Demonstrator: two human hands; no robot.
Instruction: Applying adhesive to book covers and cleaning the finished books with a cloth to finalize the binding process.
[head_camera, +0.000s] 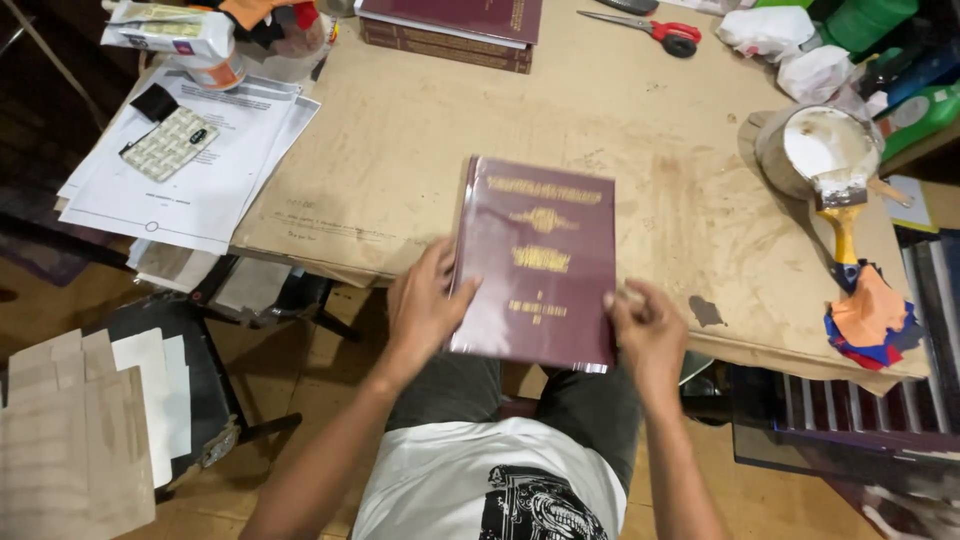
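Holding a maroon book (535, 265), both hands' grips pinch its edges over the brown-papered table (420, 150).

So there's just the one view, a head cam worn by the person, looking steeply down past their own lap at the bench (420, 130). It sits pretty close: the bench fills the upper frame, the floor (300, 390) shows from 6 to 9 o'clock, and the far edge is cut off at 12.
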